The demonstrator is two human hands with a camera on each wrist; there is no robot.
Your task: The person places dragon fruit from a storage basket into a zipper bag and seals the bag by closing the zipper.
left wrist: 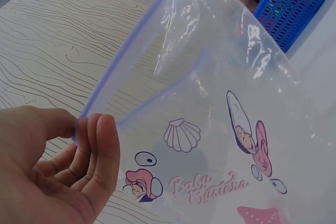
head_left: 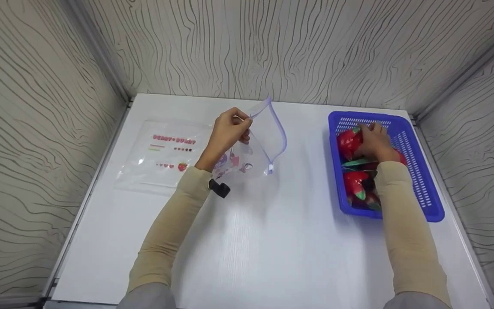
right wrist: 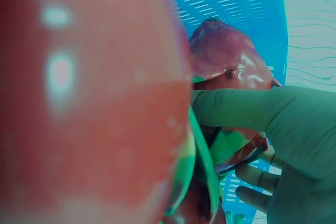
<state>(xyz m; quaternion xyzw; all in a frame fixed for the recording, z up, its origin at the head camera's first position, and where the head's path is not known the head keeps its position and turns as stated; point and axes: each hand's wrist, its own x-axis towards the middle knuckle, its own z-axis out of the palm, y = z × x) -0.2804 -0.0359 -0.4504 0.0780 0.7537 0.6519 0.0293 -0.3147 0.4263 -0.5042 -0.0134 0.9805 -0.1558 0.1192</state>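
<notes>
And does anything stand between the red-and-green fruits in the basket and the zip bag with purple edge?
Only the blue basket's left wall seems in the way: the red-and-green fruits would need lifting over it. Beyond, nothing visible stands on the white table before the zip bag, held by the left hand.

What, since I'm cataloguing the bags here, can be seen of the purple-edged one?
The bag looks like clear, glossy plastic, with purple edging along its top and a white slider. It bears a shell print, pink lettering and other drawings. Held at an angle, it gapes open, no contents showing. The left hand's grip pinches the edging, left of the blue basket in the head view.
</notes>
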